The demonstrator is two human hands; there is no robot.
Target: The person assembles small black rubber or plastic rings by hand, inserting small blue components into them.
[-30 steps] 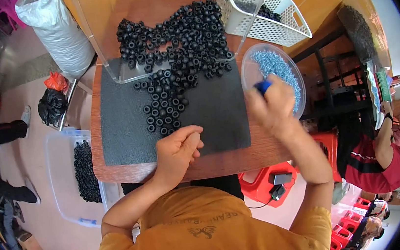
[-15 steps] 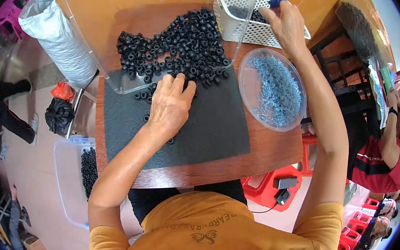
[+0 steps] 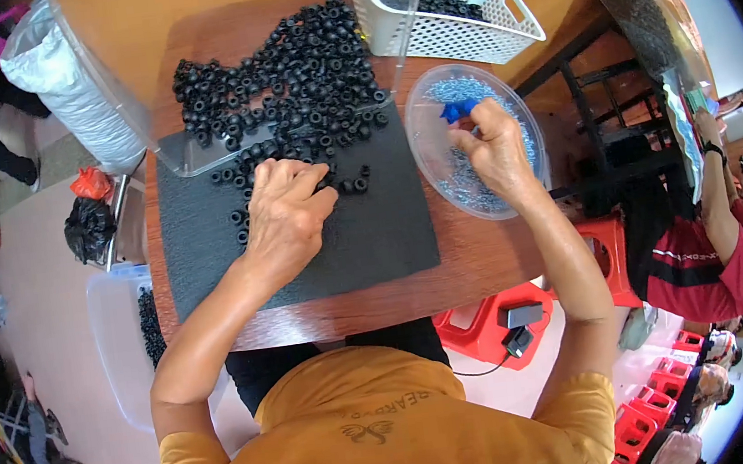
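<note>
My left hand (image 3: 284,207) is over a dark grey mat (image 3: 373,241), its fingers curled down at the near edge of a heap of small black ring-shaped parts (image 3: 304,79). Its fingertips are hidden, so anything in them does not show. A few black rings lie loose beside it. My right hand (image 3: 500,151) pinches a small bright blue piece (image 3: 458,110) of unclear kind. That hand is above a round clear tub (image 3: 425,148) holding many tiny pale blue pieces (image 3: 456,89).
A clear plastic bin (image 3: 190,168) lies round the heap. A white perforated basket (image 3: 459,39) with black parts stands behind the tub. At left are a white sack (image 3: 87,108), a black bag (image 3: 90,229) and a clear box (image 3: 119,352). A red stool (image 3: 485,347) is under the table.
My right hand has come from the white basket toward me, over the round tub, with the blue piece. My left hand stays by the heap; more rings lie spread on the mat. The view has shifted.
</note>
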